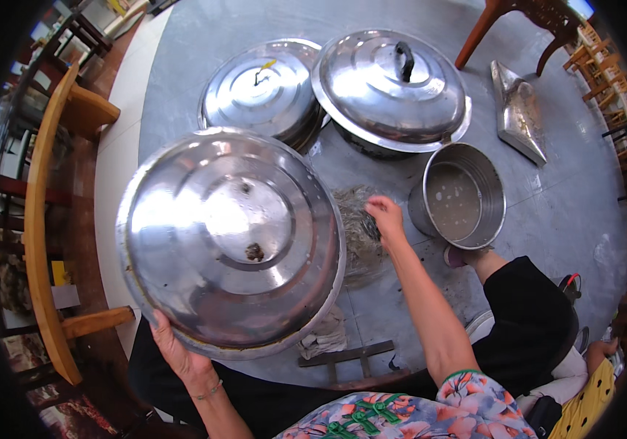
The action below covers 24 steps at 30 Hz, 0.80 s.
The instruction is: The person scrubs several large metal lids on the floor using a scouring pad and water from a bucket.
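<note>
My left hand [177, 348] grips the lower left rim of a large round metal lid [231, 236], which is tilted up with dark residue near its centre. To the lid's right, my right hand [384, 217] has its fingers drawn together by a dark scouring pad [371, 226], over crumpled clear plastic [354, 247] on the floor. Whether the fingers hold the pad cannot be made out. Right of that hand stands a metal pot [464, 195] of cloudy water.
Behind are a lidded metal pot [258, 90] and a larger one with a black-handled lid [395, 90]. A crumpled metal container [521, 112] lies at the right, near wooden furniture legs [478, 33]. A cloth [324, 335] lies by my feet; a wooden bench [42, 219] stands left. A person in yellow [585, 406] is lower right.
</note>
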Motion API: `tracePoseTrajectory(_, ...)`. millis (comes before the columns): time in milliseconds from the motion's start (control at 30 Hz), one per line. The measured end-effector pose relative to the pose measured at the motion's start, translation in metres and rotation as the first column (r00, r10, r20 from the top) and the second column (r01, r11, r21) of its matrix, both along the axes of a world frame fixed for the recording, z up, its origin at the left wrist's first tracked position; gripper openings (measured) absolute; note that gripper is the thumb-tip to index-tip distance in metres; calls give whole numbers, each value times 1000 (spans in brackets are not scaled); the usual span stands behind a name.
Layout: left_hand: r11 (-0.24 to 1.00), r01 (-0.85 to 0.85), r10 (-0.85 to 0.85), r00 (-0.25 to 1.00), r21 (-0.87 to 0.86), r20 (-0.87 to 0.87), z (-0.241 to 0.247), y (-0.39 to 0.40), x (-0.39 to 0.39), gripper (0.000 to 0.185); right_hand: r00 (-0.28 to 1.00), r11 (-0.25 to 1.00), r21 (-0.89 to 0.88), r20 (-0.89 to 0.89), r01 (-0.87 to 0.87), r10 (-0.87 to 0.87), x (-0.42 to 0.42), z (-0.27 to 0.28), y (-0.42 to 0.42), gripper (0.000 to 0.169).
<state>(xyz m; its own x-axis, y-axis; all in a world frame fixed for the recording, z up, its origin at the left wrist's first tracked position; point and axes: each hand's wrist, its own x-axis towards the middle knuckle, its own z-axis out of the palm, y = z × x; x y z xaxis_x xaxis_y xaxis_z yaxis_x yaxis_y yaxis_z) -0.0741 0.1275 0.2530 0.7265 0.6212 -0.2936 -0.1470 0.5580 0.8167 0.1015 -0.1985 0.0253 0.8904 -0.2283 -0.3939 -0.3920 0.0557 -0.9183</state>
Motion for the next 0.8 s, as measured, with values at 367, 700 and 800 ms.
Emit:
tracePoseTrajectory(367, 976, 187, -193, 980, 110, 46, -50, -39, 5, 23, 934, 794, 492, -180, 358, -309, -72, 43, -8, 13)
tracePoseTrajectory(700, 968, 251, -251, 965, 13, 70, -94, -64, 0, 28, 875, 896, -437, 403, -72, 267, -129, 74, 54, 30)
tracePoseTrajectory(800, 977, 185, -175, 980, 104, -98, -82, -69, -1, 20, 751, 846, -532, 551, -18, 363, -150, 92, 72, 33)
